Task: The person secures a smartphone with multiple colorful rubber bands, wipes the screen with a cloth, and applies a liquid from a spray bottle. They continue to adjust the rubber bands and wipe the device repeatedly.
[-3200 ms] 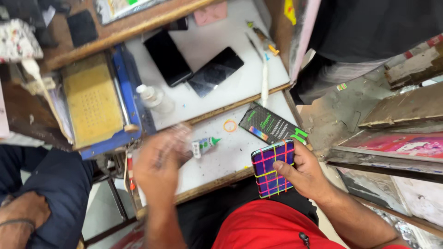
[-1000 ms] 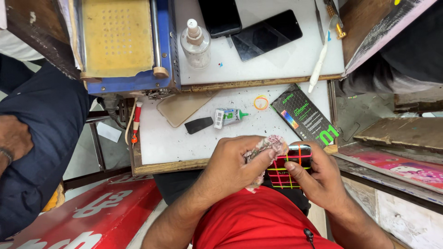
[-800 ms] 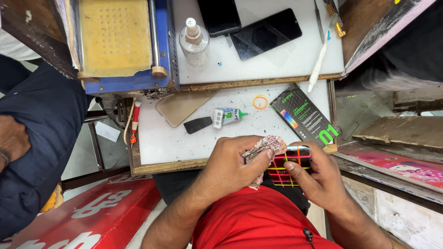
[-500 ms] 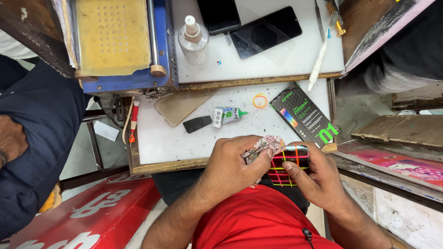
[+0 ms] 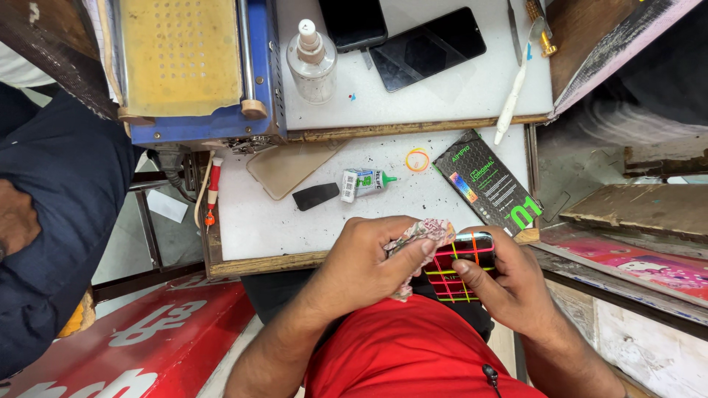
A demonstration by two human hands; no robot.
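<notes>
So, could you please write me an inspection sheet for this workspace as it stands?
Surface: white bench, speckled, wooden edge.
Job's things: phone with grid-pattern back; cloth pressed on it.
Clutter: glue tube, black pick, tan case, dark box, orange ring, bottle, two dark phones.
Hands: left hand grips cloth; right hand holds phone.
Cables: nothing seen for sure.
Surroundings: blue machine; another person's dark sleeve.

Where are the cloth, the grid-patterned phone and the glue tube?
cloth (image 5: 420, 234), head view, on the bunched part above the left fingers
phone (image 5: 457, 269), head view, on its grid-patterned back
glue tube (image 5: 360, 183), head view, on its labelled body
</notes>
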